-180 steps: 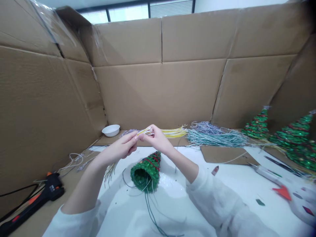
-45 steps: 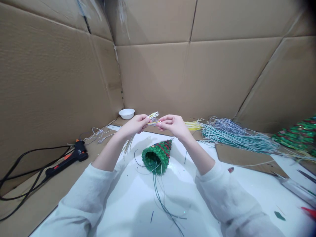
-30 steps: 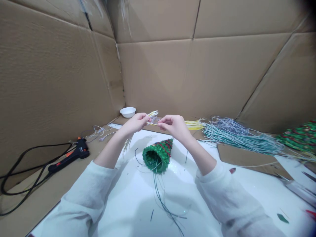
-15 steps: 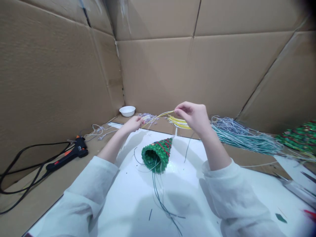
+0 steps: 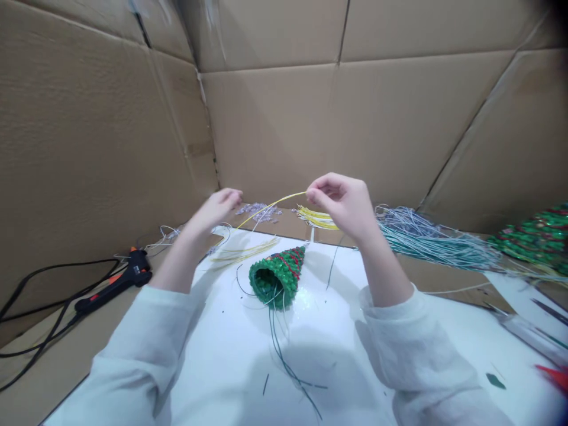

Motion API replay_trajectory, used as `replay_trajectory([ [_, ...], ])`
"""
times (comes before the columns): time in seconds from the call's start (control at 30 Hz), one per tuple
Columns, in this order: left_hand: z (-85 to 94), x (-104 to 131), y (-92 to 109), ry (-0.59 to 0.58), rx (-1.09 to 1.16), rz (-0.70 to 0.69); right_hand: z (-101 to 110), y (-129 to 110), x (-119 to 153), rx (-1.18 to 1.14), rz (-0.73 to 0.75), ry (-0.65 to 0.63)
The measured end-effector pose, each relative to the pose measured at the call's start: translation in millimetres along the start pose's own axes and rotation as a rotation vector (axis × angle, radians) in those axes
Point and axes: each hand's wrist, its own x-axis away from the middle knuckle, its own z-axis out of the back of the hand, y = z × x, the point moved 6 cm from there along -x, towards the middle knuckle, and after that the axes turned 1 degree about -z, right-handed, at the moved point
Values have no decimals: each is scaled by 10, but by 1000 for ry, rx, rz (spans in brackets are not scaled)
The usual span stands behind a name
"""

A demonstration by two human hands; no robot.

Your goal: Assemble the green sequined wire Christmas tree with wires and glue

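Since the previous frame the pale wire bundle had dropped to the table at 11 o'clock of the green tree cone. Farther back, I saw my right hand pinching one yellow wire; my left hand hung loosely curled near its other end, contact unclear. I judged a strand freshly separated; next, thread it into the cone.

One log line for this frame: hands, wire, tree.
right hand: pinches yellow wire | left hand: open, by wire's low end | green tree cone: lying on white table

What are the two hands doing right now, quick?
Left hand: raised beside the yellow wire; whether it grips anything cannot be told.
Right hand: fingers pinched shut on one end of the yellow wire.
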Motion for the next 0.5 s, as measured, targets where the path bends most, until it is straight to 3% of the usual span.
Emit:
replay_trajectory([
  [0.1, 256, 251, 441, -32, 102, -82, -170, -53, 44, 39, 35, -23],
  [0.17, 207, 457, 762, -122, 68, -191, -284, -117, 95, 67, 82, -30],
  [0.27, 4, 661, 1066, -150, -11, -287, -412, -211, 180, 81, 127, -33],
  [0.37, -131, 693, 1148, -101, -54, -292, -464, -258, 229, 35, 107, -23],
  [0.5, -107, 670, 1163, -71, -42, -313, -460, -228, 219, -168, -8, -31],
])
